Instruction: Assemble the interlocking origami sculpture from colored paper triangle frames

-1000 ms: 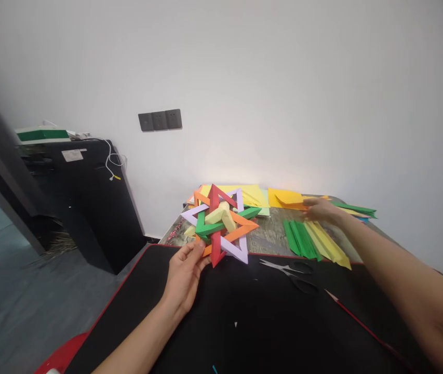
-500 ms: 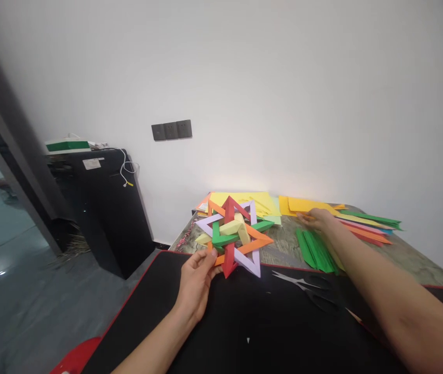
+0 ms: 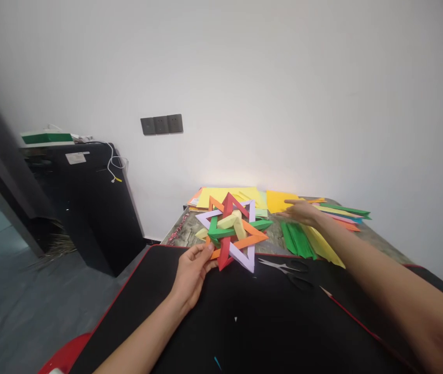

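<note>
My left hand [image 3: 193, 270] pinches the lower left of a paper star [image 3: 240, 244], its thumb on the front at an orange point. The star is woven from folded strips in red, orange, lilac, green and pale yellow, tilted up above the black mat [image 3: 190, 332]. Over the back of the table, my right hand [image 3: 303, 210] is stretched out with fingers extended and nothing visible in it. It overlaps the orange-yellow paper sheets [image 3: 278, 201]; whether it touches them I cannot tell. Beneath its wrist lie green paper strips [image 3: 299, 240] and yellow strips [image 3: 324, 246].
Scissors [image 3: 283, 267] lie partly spread on the mat, beside a red pencil [image 3: 348, 311]. Yellow sheets [image 3: 225, 196] are stacked behind the star, and multicoloured strips [image 3: 346, 213] lie at the right. A black cabinet [image 3: 92, 208] stands left, with a red stool [image 3: 65, 356] below.
The whole view has shifted, so the table and wall sockets sit further left. My right hand's fingers are straighter over the orange-yellow sheets. My left hand keeps its hold on the star.
</note>
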Demonstrator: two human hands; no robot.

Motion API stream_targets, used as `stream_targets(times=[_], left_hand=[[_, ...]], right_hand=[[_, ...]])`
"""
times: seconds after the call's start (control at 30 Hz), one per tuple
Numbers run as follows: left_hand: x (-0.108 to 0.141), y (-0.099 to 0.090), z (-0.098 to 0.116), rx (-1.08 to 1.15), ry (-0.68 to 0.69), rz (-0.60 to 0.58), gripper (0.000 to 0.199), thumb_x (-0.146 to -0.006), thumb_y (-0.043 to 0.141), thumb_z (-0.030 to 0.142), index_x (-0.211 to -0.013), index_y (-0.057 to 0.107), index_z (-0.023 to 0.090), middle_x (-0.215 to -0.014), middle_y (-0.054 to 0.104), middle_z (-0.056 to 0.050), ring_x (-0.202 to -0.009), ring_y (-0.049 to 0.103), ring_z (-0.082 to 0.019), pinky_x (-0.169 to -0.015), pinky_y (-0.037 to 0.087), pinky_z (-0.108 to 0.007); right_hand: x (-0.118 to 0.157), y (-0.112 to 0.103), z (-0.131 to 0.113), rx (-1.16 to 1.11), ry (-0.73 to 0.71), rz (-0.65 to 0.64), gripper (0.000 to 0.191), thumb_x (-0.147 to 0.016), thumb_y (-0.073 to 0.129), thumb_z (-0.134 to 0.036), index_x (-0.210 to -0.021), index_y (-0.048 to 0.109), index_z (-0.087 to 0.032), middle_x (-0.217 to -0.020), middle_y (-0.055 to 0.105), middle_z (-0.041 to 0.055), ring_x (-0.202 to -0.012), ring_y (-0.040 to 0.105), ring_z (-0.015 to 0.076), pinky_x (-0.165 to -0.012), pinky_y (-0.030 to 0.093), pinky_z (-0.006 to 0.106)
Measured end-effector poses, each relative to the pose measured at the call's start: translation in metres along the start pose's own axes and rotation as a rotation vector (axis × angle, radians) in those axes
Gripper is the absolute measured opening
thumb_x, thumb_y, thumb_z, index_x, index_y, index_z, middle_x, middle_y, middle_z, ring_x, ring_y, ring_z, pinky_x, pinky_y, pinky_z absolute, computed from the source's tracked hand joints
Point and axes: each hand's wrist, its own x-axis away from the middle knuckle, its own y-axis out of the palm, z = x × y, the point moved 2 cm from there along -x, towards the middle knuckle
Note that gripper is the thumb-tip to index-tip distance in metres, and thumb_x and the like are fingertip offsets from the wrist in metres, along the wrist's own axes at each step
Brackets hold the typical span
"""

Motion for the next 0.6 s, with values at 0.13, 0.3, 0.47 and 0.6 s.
stream_targets(times=[0.13, 0.3, 0.47, 0.6], left_hand=[[0.004, 0.004, 0.004, -0.064, 0.028, -0.022, 0.031, -0.053, 0.087, 0.031, -0.066, 0.067, 0.011, -0.068, 0.066, -0.002, -0.061, 0.065, -0.013, -0.062, 0.056, -0.023], [0.022, 0.012, 0.006, -0.227, 0.051, -0.032, 0.024, -0.056, 0.085, 0.025, -0.066, 0.067, 0.011, -0.061, 0.069, -0.003, -0.050, 0.062, -0.011, -0.049, 0.048, -0.016], [0.048, 0.022, 0.007, -0.403, 0.167, -0.101, 0.022, -0.059, 0.083, 0.018, -0.076, 0.070, 0.014, -0.074, 0.073, -0.007, -0.069, 0.069, -0.018, -0.065, 0.053, -0.021], [0.086, 0.013, 0.021, -0.511, 0.251, -0.161, 0.038, -0.053, 0.084, 0.012, -0.090, 0.075, 0.020, -0.107, 0.070, -0.011, -0.103, 0.064, -0.025, -0.091, 0.048, -0.025]], right_hand=[[0.073, 0.007, -0.013, -0.078, 0.045, -0.121, 0.024, -0.091, 0.056, -0.033, -0.104, 0.064, -0.015, -0.105, 0.066, 0.0136, -0.085, 0.067, 0.0198, -0.075, 0.058, 0.033], [0.193, 0.011, 0.000, -0.203, 0.076, -0.481, 0.064, -0.074, 0.063, -0.063, -0.130, 0.051, -0.034, -0.137, 0.053, 0.0100, -0.111, 0.060, 0.0303, -0.077, 0.057, 0.048], [0.238, -0.007, 0.011, -0.216, -0.007, -0.442, 0.071, -0.069, 0.068, -0.064, -0.130, 0.049, -0.034, -0.145, 0.045, 0.0088, -0.133, 0.039, 0.0333, -0.080, 0.055, 0.043], [0.244, -0.013, 0.015, -0.245, 0.026, -0.410, 0.049, -0.076, 0.070, -0.050, -0.119, 0.057, -0.029, -0.136, 0.054, 0.0093, -0.124, 0.050, 0.0317, -0.084, 0.053, 0.043]])
